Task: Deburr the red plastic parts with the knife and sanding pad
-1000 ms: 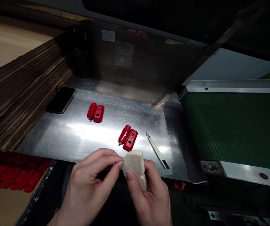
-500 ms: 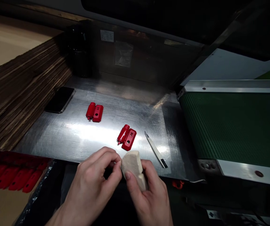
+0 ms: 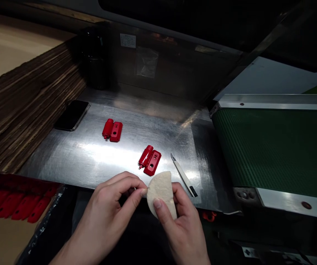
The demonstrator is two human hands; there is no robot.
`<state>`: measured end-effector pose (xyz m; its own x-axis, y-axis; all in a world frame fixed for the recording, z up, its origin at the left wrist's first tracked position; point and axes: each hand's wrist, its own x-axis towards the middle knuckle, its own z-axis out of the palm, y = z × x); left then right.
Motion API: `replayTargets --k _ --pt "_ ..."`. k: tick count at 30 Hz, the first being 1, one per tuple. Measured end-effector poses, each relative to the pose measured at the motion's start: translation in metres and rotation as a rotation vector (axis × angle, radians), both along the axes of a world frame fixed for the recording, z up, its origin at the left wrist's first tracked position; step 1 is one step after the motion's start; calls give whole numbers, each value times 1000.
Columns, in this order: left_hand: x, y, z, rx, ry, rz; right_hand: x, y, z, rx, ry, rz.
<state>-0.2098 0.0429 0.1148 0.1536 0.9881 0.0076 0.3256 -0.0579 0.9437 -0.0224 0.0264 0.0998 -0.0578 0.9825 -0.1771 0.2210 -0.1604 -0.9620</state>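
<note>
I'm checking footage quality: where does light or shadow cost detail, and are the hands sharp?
In the head view, glare whitens the metal tabletop beyond the left hand; deep shadow swallows the outline of the black object at the back; the left hand, right hand and pale pad look fairly sharp.

The left hand (image 3: 114, 209) and right hand (image 3: 185, 222) sit close together, their 2 thumbs (image 3: 162, 211) on the facing sides. The left hand's fingers (image 3: 126, 184) are bent, thumb and index tips pinched toward the right hand, which curls in a grip, thumb extended.
</note>
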Motion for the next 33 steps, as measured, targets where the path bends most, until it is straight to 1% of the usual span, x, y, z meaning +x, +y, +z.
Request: replayTargets --k 3,5,9,13,16,18,22,27,33 --pt "0 0 -1 13 1 10 -3 -2 2 -16 -2 -49" --pt "-1 0 -1 16 23 8 -4 -3 2 0 -22 -58" --pt "0 2 -1 53 75 -20 -2 -5 -2 55 -102 -15" --pt "0 2 0 93 152 -68 0 -5 -6 69 -192 30" --pt "0 2 -1 106 203 -104 2 -5 -9 83 -214 81" --pt "1 2 -2 108 206 -114 2 -5 -9 73 -206 88" --pt "3 0 -3 82 181 -106 -1 -5 -4 -10 -124 51" --pt "4 -2 -2 57 133 -70 -6 -3 2 -111 37 -8" --pt "3 -2 4 -185 -86 -56 -8 -3 6 -242 276 -60"
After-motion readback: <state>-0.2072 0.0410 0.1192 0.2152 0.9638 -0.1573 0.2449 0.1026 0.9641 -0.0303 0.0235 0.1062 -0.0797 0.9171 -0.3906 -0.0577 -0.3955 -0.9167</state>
